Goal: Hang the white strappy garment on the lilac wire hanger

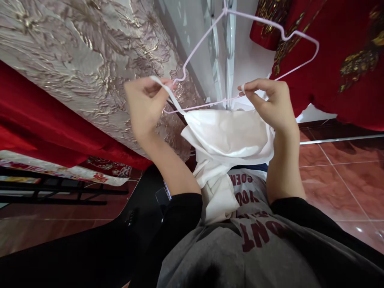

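A pale pink clothes hanger point(204, 37) hangs in front of me with its lower bar near both hands. Below the bar hangs a white garment point(228, 128), its lower part bunched against my shirt. My left hand point(148, 102) pinches a thin white strap point(174, 98) that runs to the garment's left top corner. Around the fingertips of my right hand point(270, 100) loops another white strap point(243, 89), pinched at the garment's right side. Where that strap joins the cloth is hidden behind the hand.
Shiny embossed beige fabric point(120, 48) hangs at the left, beside red cloth point(75, 132). Red fabric with gold sequins point(324, 68) hangs at the right. White metal uprights point(230, 52) stand behind the hanger. A black rack point(60, 190) is at the lower left, above red floor tiles point(345, 188).
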A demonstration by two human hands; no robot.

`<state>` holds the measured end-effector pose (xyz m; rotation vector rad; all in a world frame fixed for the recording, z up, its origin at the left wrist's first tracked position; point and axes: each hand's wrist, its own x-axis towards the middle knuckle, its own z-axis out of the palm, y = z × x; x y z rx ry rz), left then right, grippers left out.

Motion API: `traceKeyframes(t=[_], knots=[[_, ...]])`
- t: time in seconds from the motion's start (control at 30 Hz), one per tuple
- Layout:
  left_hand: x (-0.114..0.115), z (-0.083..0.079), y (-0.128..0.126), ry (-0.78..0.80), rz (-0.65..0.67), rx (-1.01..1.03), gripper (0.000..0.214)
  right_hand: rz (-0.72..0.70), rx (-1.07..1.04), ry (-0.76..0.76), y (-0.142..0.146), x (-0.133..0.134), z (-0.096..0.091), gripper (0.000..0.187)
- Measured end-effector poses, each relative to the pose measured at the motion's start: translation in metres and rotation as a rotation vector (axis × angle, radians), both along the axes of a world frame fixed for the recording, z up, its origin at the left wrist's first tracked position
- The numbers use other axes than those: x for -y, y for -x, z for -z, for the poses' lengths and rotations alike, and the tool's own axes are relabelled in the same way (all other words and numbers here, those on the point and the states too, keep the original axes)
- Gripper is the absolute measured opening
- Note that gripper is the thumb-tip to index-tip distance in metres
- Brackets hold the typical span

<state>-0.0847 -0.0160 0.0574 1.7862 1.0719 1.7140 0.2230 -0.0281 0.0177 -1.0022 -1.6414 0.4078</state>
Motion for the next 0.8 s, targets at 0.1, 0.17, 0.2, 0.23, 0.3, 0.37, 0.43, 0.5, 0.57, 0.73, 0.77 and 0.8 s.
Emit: traceKeyframes(t=[0.1, 0.17, 0.2, 0.23, 0.3, 0.37, 0.43, 0.5, 0.57, 0.73, 0.77, 0.8], knots=[[-0.016, -0.019, -0.008, 0.107, 0.029, -0.016, 0.039, 0.044, 0.023, 0.006, 0.000, 0.001, -0.001, 0.019], [-0.021, -0.023, -0.016, 0.180, 0.005, 0.037, 0.044, 0.045, 0.036, 0.003, 0.002, 0.002, -0.001, 0.021], [-0.023, -0.023, -0.020, 0.200, -0.022, 0.073, 0.043, 0.037, 0.039, -0.003, 0.003, 0.002, -0.001, 0.021], [-0.023, -0.023, -0.022, 0.210, -0.056, 0.101, 0.042, 0.025, 0.043, -0.008, 0.004, 0.002, -0.001, 0.020], [-0.024, -0.020, -0.026, 0.188, -0.111, 0.093, 0.040, 0.002, 0.058, -0.011, 0.005, 0.003, -0.001, 0.018], [-0.025, -0.016, -0.026, 0.111, -0.161, 0.041, 0.038, -0.009, 0.078, -0.006, 0.005, 0.003, -0.001, 0.016], [-0.023, -0.007, -0.026, 0.030, -0.210, 0.048, 0.033, -0.006, 0.086, -0.005, 0.005, 0.003, 0.000, 0.015], [-0.020, 0.008, -0.031, -0.001, -0.246, 0.206, 0.029, -0.007, 0.080, -0.013, 0.005, 0.003, 0.002, 0.016], [-0.014, 0.028, -0.041, 0.001, -0.240, 0.489, 0.031, -0.010, 0.075, -0.027, 0.006, 0.002, 0.003, 0.018], [-0.005, 0.071, -0.072, 0.027, -0.104, 0.729, 0.040, -0.017, 0.079, -0.027, 0.012, 0.000, 0.007, 0.022], [-0.005, 0.074, -0.074, 0.019, -0.095, 0.724, 0.041, -0.018, 0.069, -0.025, 0.013, -0.002, 0.009, 0.022], [-0.006, 0.076, -0.075, 0.007, -0.101, 0.714, 0.042, -0.012, 0.045, -0.035, 0.013, -0.004, 0.011, 0.021]])
